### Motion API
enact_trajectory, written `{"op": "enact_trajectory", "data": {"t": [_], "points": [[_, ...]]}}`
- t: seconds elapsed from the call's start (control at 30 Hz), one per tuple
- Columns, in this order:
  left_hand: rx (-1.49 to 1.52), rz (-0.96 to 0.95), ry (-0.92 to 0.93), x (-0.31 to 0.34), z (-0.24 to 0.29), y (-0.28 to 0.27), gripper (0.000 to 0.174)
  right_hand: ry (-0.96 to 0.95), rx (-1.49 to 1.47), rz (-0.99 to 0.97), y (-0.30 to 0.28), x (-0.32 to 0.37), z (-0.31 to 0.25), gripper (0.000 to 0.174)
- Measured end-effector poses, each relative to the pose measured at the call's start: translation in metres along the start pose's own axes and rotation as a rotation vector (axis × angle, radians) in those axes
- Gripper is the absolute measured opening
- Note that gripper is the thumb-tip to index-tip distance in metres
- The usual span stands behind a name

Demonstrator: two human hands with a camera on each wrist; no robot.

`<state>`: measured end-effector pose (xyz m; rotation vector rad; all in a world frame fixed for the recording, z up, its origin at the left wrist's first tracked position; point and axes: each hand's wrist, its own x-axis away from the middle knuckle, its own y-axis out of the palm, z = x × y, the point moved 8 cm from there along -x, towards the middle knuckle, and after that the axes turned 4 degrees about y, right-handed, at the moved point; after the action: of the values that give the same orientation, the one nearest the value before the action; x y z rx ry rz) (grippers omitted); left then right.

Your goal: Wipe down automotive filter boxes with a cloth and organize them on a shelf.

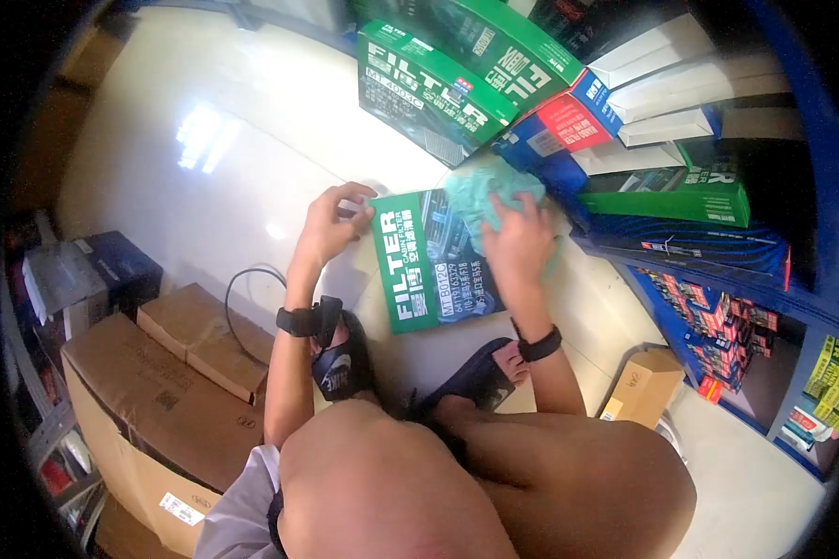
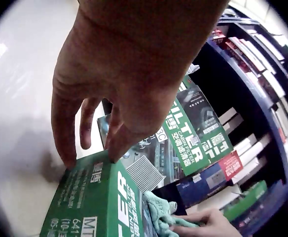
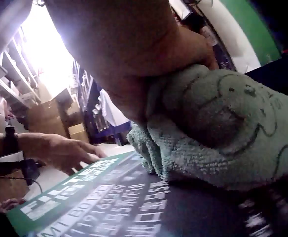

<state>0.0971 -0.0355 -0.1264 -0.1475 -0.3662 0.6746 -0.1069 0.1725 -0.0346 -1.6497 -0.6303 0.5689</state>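
A green and dark filter box [image 1: 405,270] lies on the floor in front of the feet, its printed face up. The left hand [image 1: 331,224] is at its upper left corner; in the left wrist view fingertips of this hand [image 2: 119,74] touch the green side of the box [image 2: 87,185]. The right hand [image 1: 517,247] grips a crumpled light green cloth [image 1: 471,198] over the upper right part of the box. In the right wrist view the cloth [image 3: 223,128] is bunched under the right hand [image 3: 134,59], hiding its fingertips and part of the box [image 3: 80,202].
Upright green filter boxes [image 1: 429,93] stand beyond the box, beside a blue shelf [image 1: 718,279] with more boxes on the right. Large cardboard boxes [image 1: 149,401] are at the left, a small carton [image 1: 641,384] at the lower right. A black cable curves beside the left forearm.
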Motion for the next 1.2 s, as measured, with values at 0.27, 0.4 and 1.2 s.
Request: {"op": "enact_trajectory", "data": {"t": [0.27,0.4,1.2], "points": [[-0.039,-0.061,0.072,-0.004,0.004,0.014,0.031,-0.113,0.049,0.047,0.000,0.021,-0.025,0.047],[-0.067,0.003,0.006,-0.002,0.010,0.016,0.031,-0.330,-0.061,-0.155,0.017,0.087,-0.084,0.051],[-0.229,-0.006,0.055,-0.004,0.017,0.018,0.023,-0.554,-0.048,-0.100,0.018,0.127,-0.087,0.045]]}}
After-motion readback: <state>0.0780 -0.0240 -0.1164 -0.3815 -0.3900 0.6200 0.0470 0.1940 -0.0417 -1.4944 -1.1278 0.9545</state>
